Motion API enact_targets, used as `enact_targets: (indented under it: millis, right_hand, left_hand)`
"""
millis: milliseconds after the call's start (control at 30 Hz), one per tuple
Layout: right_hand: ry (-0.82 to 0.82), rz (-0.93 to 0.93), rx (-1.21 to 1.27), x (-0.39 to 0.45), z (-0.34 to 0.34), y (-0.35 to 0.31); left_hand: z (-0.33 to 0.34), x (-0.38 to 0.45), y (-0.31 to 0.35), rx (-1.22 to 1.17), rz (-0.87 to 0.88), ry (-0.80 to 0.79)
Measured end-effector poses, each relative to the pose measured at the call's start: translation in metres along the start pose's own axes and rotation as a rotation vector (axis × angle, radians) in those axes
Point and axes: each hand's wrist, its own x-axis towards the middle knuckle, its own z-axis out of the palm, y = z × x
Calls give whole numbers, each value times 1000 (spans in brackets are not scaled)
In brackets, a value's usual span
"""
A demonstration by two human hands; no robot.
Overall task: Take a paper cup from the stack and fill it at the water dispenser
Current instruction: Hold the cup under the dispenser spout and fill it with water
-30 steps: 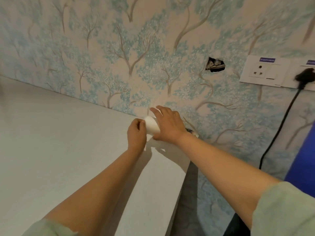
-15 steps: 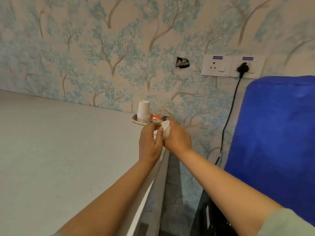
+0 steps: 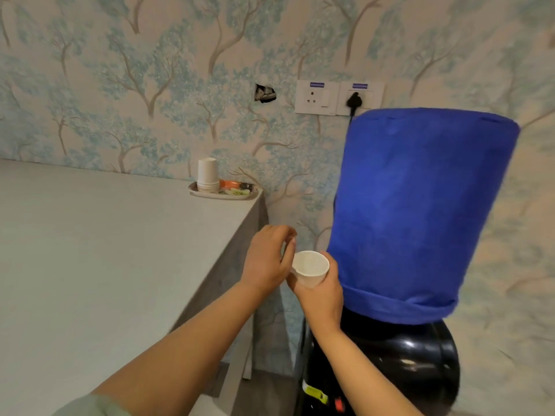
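My right hand [image 3: 319, 297] holds a single white paper cup [image 3: 310, 267] upright, its empty mouth facing up. My left hand [image 3: 268, 261] hovers just left of the cup with fingers loosely curled, holding nothing. The stack of paper cups [image 3: 207, 175] stands upside down on a small tray [image 3: 222, 195] at the table's far right corner. The water dispenser [image 3: 390, 364] is black, to the right of my hands, with its bottle under a blue cloth cover [image 3: 417, 211]. The dispenser's taps are hidden.
A pale table [image 3: 105, 250] fills the left side; its right edge runs beside my left forearm. Snack packets lie on the tray. Wall sockets [image 3: 339, 97] with a black plug sit above the dispenser. A narrow gap separates table and dispenser.
Both hands pulled back from the stack toward me and to the right with one cup. The left hand let go of the cup. The view swung right, showing the dispenser.
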Motion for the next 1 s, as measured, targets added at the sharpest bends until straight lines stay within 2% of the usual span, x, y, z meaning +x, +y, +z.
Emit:
enact_targets:
  millis: [267, 500, 767, 867, 1000]
  right_hand:
    - [-45, 188, -61, -63, -114, 66]
    - [-21, 325, -127, -119, -193, 124]
    - [-85, 513, -133, -171, -217, 180]
    - [-146, 590, -155, -187, -214, 197]
    - [-209, 615, -278, -194, -201, 221]
  left_hand:
    - [74, -87, 74, 10, -150, -190]
    - [117, -158, 110, 267, -172, -507]
    - [144, -194, 105, 532, -323, -829]
    - [156, -199, 101, 595, -291, -864]
    - [182, -195, 95, 631, -159, -850]
